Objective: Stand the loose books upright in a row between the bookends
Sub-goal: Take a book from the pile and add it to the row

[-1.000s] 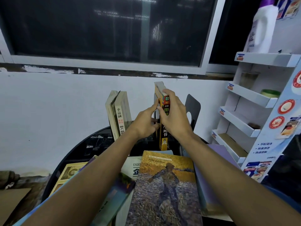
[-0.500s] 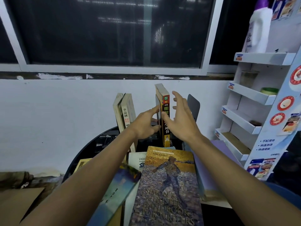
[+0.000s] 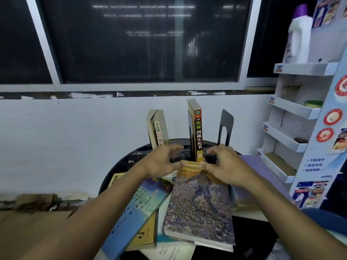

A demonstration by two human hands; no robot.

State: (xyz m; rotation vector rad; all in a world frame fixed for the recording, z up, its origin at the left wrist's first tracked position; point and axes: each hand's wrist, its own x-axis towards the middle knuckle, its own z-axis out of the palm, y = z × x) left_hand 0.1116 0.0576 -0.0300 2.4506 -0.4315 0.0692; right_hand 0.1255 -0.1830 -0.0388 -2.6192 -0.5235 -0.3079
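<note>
- Nearest: loose books lie flat in a heap on the round black worktop [image 3: 253,233]. The handbook [image 3: 199,209] is on top at centre, cover up.
- A blue book [image 3: 139,207] lies slanted at its left edge, over a yellow book [image 3: 148,234]. A purple book [image 3: 262,171] lies flat on the right.
- L hand [image 3: 161,163] hovers over the handbook's far-left corner. Its fingers [image 3: 173,148] are loosely curled and blurred, w/ nothing in them.
- R hand [image 3: 225,166] is over the handbook's far-right corner, fingers loosely bent and empty. The thumb is just at the book's far edge; can't tell if it touches.
- Behind the hands a red-spine book [image 3: 198,136] stands upright, free of both hands.
- A pair of pale books [image 3: 157,128] stands to its left w/ a gap btwn, leaning slightly left.
- A black bookend [image 3: 226,128] stands right of the red-spine book, apart from it.
- Far right: a white shelf rack [image 3: 293,107] w/ a bottle [image 3: 298,38] on its top shelf.
- Farthest: a white wall [image 3: 65,137] and a dark window [image 3: 131,44].
</note>
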